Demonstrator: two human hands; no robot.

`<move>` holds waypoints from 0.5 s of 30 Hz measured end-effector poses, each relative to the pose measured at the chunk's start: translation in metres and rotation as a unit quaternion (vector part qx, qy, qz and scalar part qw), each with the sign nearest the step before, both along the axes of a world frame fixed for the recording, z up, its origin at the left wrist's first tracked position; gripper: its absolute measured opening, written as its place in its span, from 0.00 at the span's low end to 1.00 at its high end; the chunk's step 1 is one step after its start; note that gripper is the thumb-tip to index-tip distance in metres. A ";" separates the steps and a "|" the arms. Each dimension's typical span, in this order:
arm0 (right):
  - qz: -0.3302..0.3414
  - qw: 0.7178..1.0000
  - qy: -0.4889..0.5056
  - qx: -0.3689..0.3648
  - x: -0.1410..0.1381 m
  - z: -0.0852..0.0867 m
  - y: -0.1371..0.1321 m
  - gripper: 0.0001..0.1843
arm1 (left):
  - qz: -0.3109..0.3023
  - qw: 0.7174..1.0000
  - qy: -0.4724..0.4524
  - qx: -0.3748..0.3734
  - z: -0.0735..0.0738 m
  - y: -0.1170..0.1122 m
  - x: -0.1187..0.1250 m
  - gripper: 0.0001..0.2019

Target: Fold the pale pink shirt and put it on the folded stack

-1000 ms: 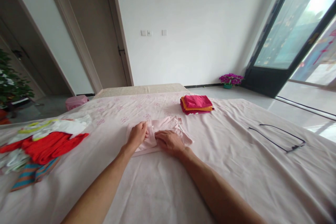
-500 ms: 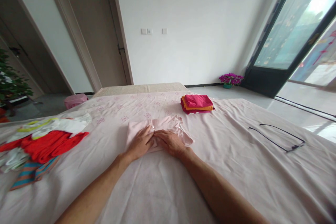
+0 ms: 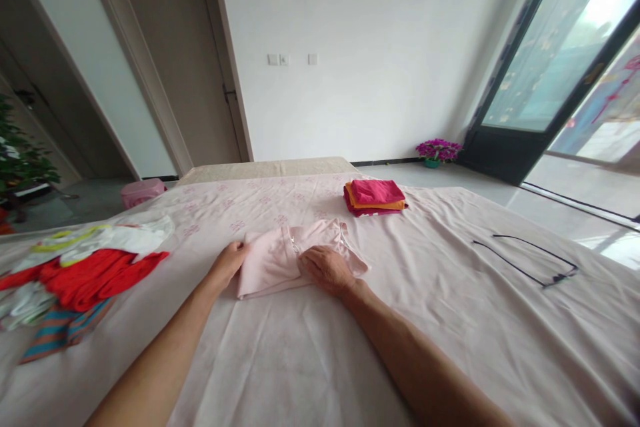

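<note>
A light pink garment [image 3: 273, 260] with a short white trim near its middle lies partly folded on the pale pink bedsheet [image 3: 280, 360]. At its left edge, my left hand [image 3: 231, 263] is closed, with the fingertips pinching the cloth. My right hand [image 3: 327, 269] rests on the garment's middle with curled fingers closed on the fabric; the fingertips are partly hidden. The garment's right end, by my right wrist, is loose and creased.
A folded stack of crimson and orange cloth [image 3: 376, 196] sits behind to the right. Eyeglasses [image 3: 547, 273] lie at the right. A red garment [image 3: 95, 273], a white one with yellow trim [image 3: 95, 239] and a striped one [image 3: 60, 332] are heaped at the left.
My left hand has moved left from the garment's middle to its left edge and closed on it. My right hand stays in nearly the same place, its fingers more curled.
</note>
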State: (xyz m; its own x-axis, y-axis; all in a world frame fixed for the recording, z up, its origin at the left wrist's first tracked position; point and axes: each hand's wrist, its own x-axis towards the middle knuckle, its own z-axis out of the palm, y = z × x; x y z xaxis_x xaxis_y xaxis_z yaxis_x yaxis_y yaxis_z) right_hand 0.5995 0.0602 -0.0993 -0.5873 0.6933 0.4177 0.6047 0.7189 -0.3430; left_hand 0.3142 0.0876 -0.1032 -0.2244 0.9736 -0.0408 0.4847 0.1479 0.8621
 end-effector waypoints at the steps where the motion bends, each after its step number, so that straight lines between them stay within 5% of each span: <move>1: -0.003 1.000 -0.001 0.001 0.000 0.000 0.000 0.19 | -0.002 1.000 -0.019 -0.002 -0.001 0.001 0.002 0.17; 6: -0.053 0.998 0.030 0.019 0.005 -0.001 0.000 0.17 | 0.009 0.996 -0.087 0.023 0.000 0.000 0.000 0.19; 11: -0.079 0.996 0.029 0.033 0.009 -0.001 0.000 0.12 | 0.024 0.991 -0.130 0.022 0.004 -0.005 -0.044 0.29; 15: -0.074 0.996 -0.033 0.022 -0.001 -0.001 -0.001 0.09 | 0.011 0.999 -0.034 -0.002 0.003 -0.012 -0.068 0.27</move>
State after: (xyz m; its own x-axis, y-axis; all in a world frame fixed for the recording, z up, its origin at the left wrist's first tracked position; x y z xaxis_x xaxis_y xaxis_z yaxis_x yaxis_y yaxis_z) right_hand 0.5988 0.0587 -0.1001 -0.5064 0.7561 0.4146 0.7255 0.6335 -0.2690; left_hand 0.2460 0.0754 -0.1003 -0.2415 0.9684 -0.0614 0.4214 0.1617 0.8924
